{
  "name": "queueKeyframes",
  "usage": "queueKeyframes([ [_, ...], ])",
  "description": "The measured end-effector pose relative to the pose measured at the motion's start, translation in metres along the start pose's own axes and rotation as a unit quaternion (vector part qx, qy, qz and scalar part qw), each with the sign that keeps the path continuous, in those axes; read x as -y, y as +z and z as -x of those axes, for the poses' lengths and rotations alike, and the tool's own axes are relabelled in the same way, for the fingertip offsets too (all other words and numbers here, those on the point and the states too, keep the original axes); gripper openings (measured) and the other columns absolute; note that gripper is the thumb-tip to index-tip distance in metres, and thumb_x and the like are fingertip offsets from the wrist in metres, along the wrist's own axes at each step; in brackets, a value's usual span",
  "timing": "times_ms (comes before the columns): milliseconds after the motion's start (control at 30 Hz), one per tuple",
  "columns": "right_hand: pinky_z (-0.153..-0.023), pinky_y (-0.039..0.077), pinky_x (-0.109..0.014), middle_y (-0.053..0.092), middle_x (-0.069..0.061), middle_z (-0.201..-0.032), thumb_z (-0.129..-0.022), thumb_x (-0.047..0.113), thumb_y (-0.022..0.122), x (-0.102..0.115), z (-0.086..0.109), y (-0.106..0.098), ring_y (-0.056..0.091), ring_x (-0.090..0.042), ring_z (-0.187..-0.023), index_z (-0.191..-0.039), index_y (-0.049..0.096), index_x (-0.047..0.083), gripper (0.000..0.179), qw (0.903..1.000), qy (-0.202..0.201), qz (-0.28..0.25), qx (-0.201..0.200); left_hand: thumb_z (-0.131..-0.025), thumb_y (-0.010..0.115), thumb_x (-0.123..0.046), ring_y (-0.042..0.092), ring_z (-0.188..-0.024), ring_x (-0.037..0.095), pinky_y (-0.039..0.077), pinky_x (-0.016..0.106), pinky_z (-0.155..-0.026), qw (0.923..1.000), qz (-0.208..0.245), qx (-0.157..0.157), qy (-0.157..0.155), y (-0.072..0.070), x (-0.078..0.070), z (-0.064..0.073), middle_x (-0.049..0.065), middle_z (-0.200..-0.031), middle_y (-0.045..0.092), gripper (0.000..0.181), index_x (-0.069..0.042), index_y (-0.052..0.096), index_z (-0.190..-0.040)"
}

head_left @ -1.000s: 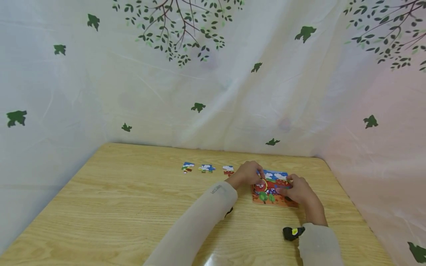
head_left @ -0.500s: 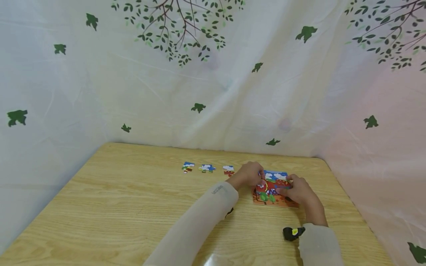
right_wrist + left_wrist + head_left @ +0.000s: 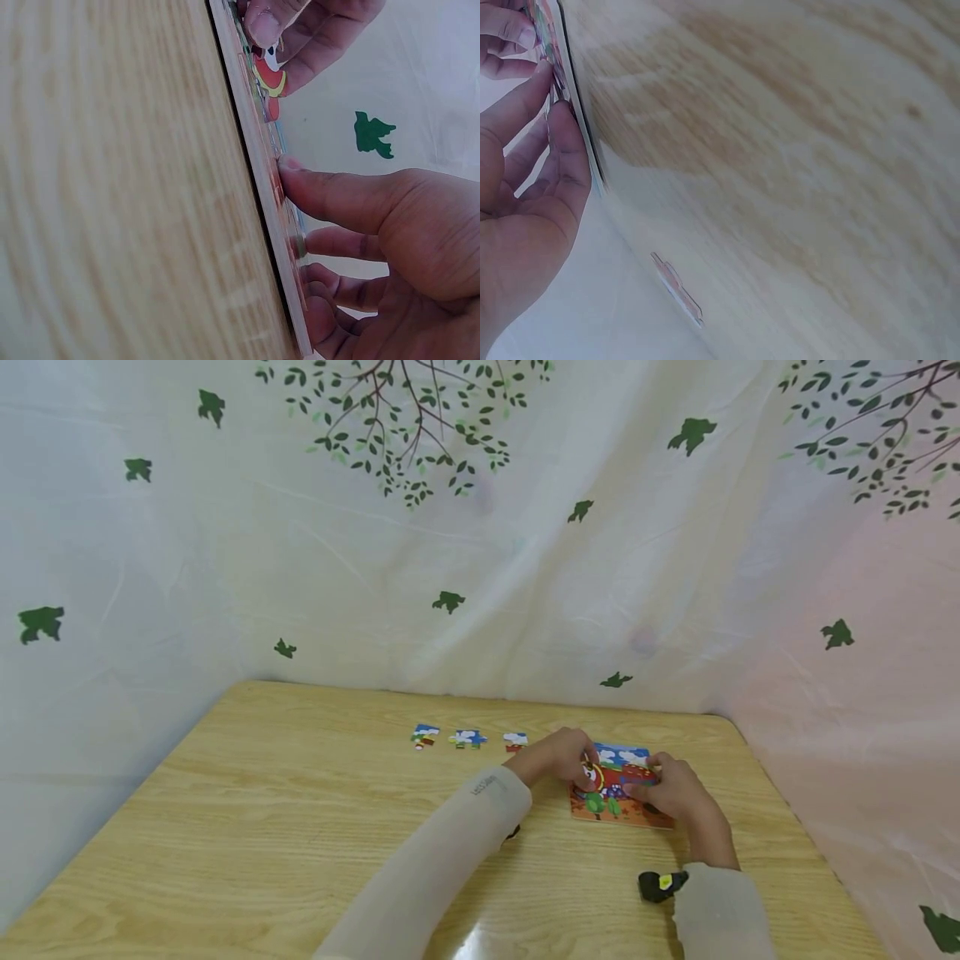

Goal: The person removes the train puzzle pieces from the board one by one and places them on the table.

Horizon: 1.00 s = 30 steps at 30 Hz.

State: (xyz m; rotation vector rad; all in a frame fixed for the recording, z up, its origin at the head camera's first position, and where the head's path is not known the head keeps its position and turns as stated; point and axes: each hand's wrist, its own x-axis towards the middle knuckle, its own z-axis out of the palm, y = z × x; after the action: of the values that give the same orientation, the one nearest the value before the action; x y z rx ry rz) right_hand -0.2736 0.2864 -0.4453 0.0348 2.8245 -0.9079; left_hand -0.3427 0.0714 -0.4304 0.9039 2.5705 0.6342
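Observation:
A jigsaw puzzle board (image 3: 626, 812), with a picture of blue sky, clouds, red shapes and green trees, lies flat on the right part of the table. My left hand (image 3: 558, 755) is over its upper left, pinching a puzzle piece (image 3: 271, 78) between thumb and fingers. Red, yellow and white show on that piece, tilted up from the board in the right wrist view. My right hand (image 3: 681, 790) rests on the board's right side, its thumb on the picture and its fingers along the far part. Some of the picture is hidden under both hands.
Three loose puzzle pieces, a left one (image 3: 425, 736), a middle one (image 3: 468, 739) and a right one (image 3: 515, 741), lie in a row left of the board. A pale curtain (image 3: 510, 610) with leaf prints hangs behind the wooden table (image 3: 300, 810).
My left hand has shifted slightly toward me, and the piece in its fingers is tilted more. The right hand stays in place on the board.

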Motion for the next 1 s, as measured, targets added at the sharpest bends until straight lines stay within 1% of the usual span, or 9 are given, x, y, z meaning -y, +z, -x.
queueKeyframes([
  [133, -0.095, 0.047, -0.06, 0.05, -0.04, -0.131, -0.098, 0.029, 0.072, -0.001, 0.002, -0.001, 0.055, -0.049, -0.115, -0.141, 0.04, -0.014, 0.069, 1.0, 0.0, 0.0, 0.003, -0.089, 0.083, -0.025, 0.063, -0.108, 0.011, 0.05, 0.023, -0.091, 1.0, 0.003, 0.002, -0.003, 0.001, -0.002, 0.003, -0.001, -0.119, 0.071, 0.033, -0.014, 0.076, -0.12],
  [267, -0.095, 0.047, -0.06, 0.051, -0.039, -0.131, -0.098, 0.03, 0.072, -0.001, 0.003, -0.002, 0.055, -0.048, -0.114, -0.141, 0.04, -0.014, 0.069, 1.0, 0.003, -0.002, 0.006, -0.094, 0.077, -0.022, 0.063, -0.105, 0.011, 0.05, 0.024, -0.088, 0.9998, 0.019, -0.007, -0.004, 0.003, -0.002, 0.005, 0.0, -0.118, 0.071, 0.026, -0.015, 0.077, -0.119],
  [400, -0.096, 0.047, -0.06, 0.051, -0.039, -0.131, -0.098, 0.03, 0.072, -0.001, 0.004, -0.003, 0.055, -0.048, -0.115, -0.141, 0.04, -0.014, 0.069, 1.0, 0.002, -0.003, 0.009, -0.095, 0.076, -0.019, 0.064, -0.087, 0.007, 0.05, 0.021, -0.077, 0.9985, 0.052, -0.015, 0.0, 0.004, -0.001, 0.009, 0.0, -0.111, 0.072, 0.023, -0.014, 0.078, -0.118],
  [500, -0.096, 0.047, -0.061, 0.05, -0.039, -0.132, -0.098, 0.031, 0.071, -0.001, 0.005, -0.004, 0.055, -0.048, -0.115, -0.141, 0.04, -0.014, 0.069, 0.9999, -0.002, -0.002, 0.011, -0.097, 0.073, -0.015, 0.063, -0.069, 0.008, 0.05, 0.021, -0.066, 0.996, 0.088, -0.015, 0.002, 0.002, 0.001, 0.013, 0.002, -0.096, 0.073, 0.023, -0.011, 0.077, -0.119],
  [567, -0.096, 0.047, -0.061, 0.05, -0.039, -0.132, -0.099, 0.031, 0.071, -0.002, 0.005, -0.003, 0.055, -0.049, -0.116, -0.142, 0.04, -0.014, 0.07, 0.9999, -0.006, -0.001, 0.01, -0.097, 0.072, -0.013, 0.061, -0.063, 0.009, 0.049, 0.021, -0.061, 0.9938, 0.11, -0.016, -0.001, 0.001, 0.003, 0.015, 0.003, -0.088, 0.072, 0.023, -0.008, 0.076, -0.12],
  [633, -0.096, 0.047, -0.061, 0.05, -0.04, -0.133, -0.099, 0.031, 0.071, -0.003, 0.005, -0.004, 0.054, -0.05, -0.117, -0.142, 0.04, -0.014, 0.07, 0.9999, -0.008, -0.002, 0.01, -0.097, 0.071, -0.012, 0.059, -0.062, 0.01, 0.048, 0.021, -0.06, 0.9925, 0.12, -0.02, -0.007, 0.0, 0.005, 0.017, 0.002, -0.084, 0.071, 0.023, -0.008, 0.076, -0.119],
  [767, -0.097, 0.046, -0.062, 0.047, -0.041, -0.135, -0.099, 0.03, 0.071, -0.003, 0.005, -0.003, 0.052, -0.051, -0.12, -0.142, 0.04, -0.015, 0.069, 0.9999, -0.01, -0.005, 0.006, -0.096, 0.073, -0.013, 0.061, -0.065, 0.01, 0.05, 0.021, -0.062, 0.9887, 0.145, -0.027, -0.029, -0.002, 0.013, 0.021, -0.001, -0.088, 0.069, 0.022, -0.009, 0.076, -0.118],
  [833, -0.097, 0.046, -0.062, 0.046, -0.041, -0.135, -0.099, 0.03, 0.071, -0.003, 0.005, -0.002, 0.051, -0.052, -0.121, -0.142, 0.04, -0.015, 0.069, 0.9999, -0.01, -0.007, 0.005, -0.096, 0.073, -0.012, 0.064, -0.065, 0.011, 0.052, 0.022, -0.063, 0.9863, 0.16, -0.024, -0.033, -0.003, 0.017, 0.023, 0.0, -0.088, 0.07, 0.022, -0.009, 0.075, -0.118],
  [1000, -0.097, 0.046, -0.062, 0.045, -0.041, -0.136, -0.099, 0.028, 0.071, -0.002, 0.006, -0.002, 0.05, -0.052, -0.121, -0.143, 0.039, -0.015, 0.069, 0.9998, -0.009, -0.014, 0.008, -0.097, 0.071, -0.013, 0.063, -0.065, 0.01, 0.051, 0.022, -0.065, 0.9864, 0.16, -0.027, -0.021, -0.01, 0.029, 0.031, 0.0, -0.084, 0.072, 0.022, -0.009, 0.076, -0.118],
])
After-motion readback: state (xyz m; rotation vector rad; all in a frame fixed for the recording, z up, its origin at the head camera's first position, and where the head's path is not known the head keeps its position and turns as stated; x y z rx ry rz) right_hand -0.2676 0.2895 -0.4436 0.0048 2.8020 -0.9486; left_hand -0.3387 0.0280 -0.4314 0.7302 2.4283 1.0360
